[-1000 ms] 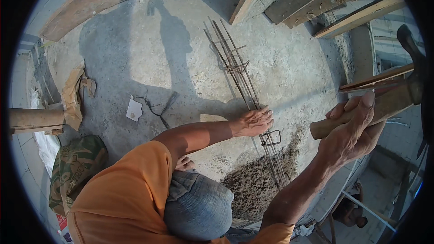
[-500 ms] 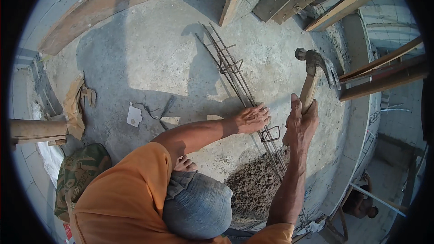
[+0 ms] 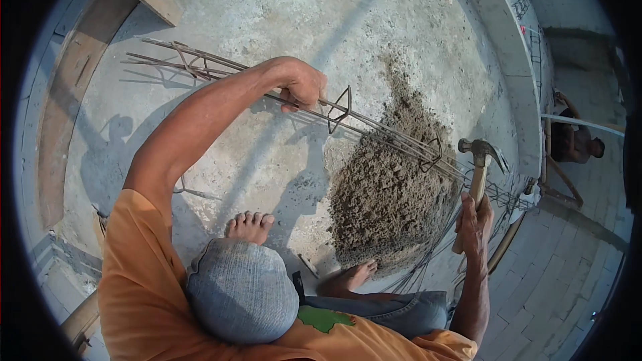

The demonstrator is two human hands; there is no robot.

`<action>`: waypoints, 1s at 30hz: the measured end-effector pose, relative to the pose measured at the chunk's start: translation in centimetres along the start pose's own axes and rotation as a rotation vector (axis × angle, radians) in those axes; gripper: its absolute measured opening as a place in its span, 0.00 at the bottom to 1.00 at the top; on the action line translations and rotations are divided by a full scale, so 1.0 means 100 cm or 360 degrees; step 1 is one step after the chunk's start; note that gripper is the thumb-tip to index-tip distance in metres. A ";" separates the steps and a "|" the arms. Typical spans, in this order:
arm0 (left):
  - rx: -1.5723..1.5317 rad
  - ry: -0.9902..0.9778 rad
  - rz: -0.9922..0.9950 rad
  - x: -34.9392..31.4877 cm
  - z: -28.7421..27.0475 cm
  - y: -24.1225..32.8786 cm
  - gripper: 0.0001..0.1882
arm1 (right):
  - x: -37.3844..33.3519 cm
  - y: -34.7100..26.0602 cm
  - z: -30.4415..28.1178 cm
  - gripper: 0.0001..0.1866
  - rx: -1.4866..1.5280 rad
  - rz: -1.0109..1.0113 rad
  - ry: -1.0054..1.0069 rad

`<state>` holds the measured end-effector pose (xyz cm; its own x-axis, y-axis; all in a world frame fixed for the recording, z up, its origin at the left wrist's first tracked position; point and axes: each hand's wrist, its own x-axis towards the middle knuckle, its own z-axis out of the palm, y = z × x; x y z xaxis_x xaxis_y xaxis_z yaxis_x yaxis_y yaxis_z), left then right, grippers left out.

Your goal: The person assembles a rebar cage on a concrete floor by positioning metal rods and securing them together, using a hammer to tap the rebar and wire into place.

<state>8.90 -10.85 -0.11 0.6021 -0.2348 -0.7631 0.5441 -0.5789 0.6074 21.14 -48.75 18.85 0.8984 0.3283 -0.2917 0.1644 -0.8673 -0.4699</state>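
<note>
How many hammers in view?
1: a claw hammer held by its handle in the right hand, right of the sandy pile. Any hidden behind the body wouldn't show.

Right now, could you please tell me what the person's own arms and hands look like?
The left hand and right hand are both bare, with no gloves, watch or bands in view. The left sleeve and right sleeve are short and of orange cloth, with no markings that I can see.
</note>
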 end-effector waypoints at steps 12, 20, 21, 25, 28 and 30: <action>0.0729 0.1628 0.0540 0.018 0.001 -0.035 0.17 | -0.030 0.139 0.049 0.19 0.0115 0.0333 -0.0006; 0.0417 0.2021 0.0514 0.032 0.007 -0.040 0.15 | -0.027 0.133 0.077 0.22 0.0186 0.0293 -0.0165; 0.0467 0.2044 0.0503 0.032 0.007 -0.039 0.15 | -0.027 0.128 0.079 0.22 0.0214 0.0283 -0.0184; 0.0527 0.2080 0.0378 0.034 0.012 -0.031 0.14 | -0.021 0.108 0.089 0.23 0.0235 0.0238 -0.0209; 0.0439 0.2240 0.0336 0.044 0.016 -0.023 0.15 | -0.009 0.091 0.082 0.24 0.0146 0.0181 -0.0228; 0.0798 0.2600 0.0665 0.048 0.031 -0.006 0.18 | -0.005 0.082 0.081 0.24 0.0090 0.0169 -0.0169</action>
<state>9.67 -14.08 -4.83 0.7294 0.3540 0.5854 0.1874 -0.9264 0.3267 18.77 -53.03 8.40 0.8608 0.2765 -0.4273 0.0450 -0.8776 -0.4773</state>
